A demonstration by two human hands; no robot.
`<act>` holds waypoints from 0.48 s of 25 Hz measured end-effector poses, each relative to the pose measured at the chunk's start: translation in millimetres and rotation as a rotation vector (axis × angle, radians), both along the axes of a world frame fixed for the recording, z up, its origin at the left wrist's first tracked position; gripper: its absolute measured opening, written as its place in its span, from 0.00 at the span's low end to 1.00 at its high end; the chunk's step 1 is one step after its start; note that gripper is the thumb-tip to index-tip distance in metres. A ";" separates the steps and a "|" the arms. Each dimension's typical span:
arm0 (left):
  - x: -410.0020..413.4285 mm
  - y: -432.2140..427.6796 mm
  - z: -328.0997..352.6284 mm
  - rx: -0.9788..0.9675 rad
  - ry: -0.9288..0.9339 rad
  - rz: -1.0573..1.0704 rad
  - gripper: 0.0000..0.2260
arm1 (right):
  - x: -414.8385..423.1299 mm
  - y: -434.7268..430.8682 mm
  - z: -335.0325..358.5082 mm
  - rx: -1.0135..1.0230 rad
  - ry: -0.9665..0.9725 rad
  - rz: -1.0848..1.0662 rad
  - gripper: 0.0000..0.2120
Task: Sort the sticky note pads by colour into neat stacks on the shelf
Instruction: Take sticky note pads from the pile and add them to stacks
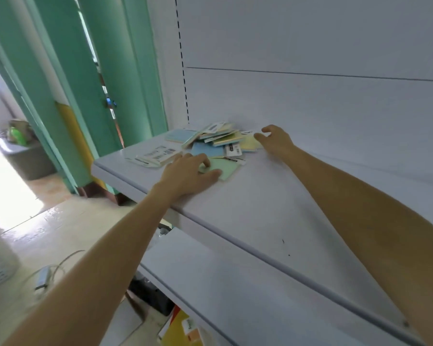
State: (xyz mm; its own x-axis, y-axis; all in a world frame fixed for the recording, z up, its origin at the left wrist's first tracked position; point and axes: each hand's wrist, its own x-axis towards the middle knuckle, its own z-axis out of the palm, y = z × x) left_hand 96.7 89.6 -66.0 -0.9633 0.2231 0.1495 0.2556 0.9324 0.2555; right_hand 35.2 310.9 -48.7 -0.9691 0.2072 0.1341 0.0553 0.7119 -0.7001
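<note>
White metal shelf [273, 208] holds a jumbled pile of sticky note pads [218, 142] near its left end. The left hand [188, 173] presses flat on a green pad [223, 168], fingers pinching its edge. The right hand [275, 141] reaches the pile's right side, fingers apart, touching a yellow pad [250, 143].

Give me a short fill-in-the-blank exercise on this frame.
1. The left hand rests on a ____ pad.
2. The right hand touches a pale ____ pad.
3. The pads lie in a jumbled ____ on the shelf, not yet sorted.

Missing words: green; yellow; pile
</note>
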 end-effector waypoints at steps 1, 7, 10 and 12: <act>-2.6 1.3 3.2 -0.005 -0.013 -0.008 0.18 | -8.1 -4.8 -0.7 -0.027 -0.032 -0.010 0.25; -12.0 14.5 24.6 0.144 -0.222 -0.137 0.19 | -15.9 -11.4 -9.3 -0.127 -0.109 -0.076 0.24; -15.1 16.9 29.7 0.213 -0.330 -0.250 0.16 | -8.0 -1.1 -11.7 -0.215 -0.055 -0.115 0.23; -16.0 18.5 30.2 0.308 -0.392 -0.278 0.16 | 0.0 6.1 -8.9 -0.298 -0.092 -0.103 0.23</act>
State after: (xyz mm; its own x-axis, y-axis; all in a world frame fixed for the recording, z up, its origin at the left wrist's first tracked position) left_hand 80.7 108.0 -35.8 -0.8709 0.4792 -0.1089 0.3124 0.7110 0.6299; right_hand 35.2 317.0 -57.6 -0.9461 0.3221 -0.0348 0.1897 0.4636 -0.8655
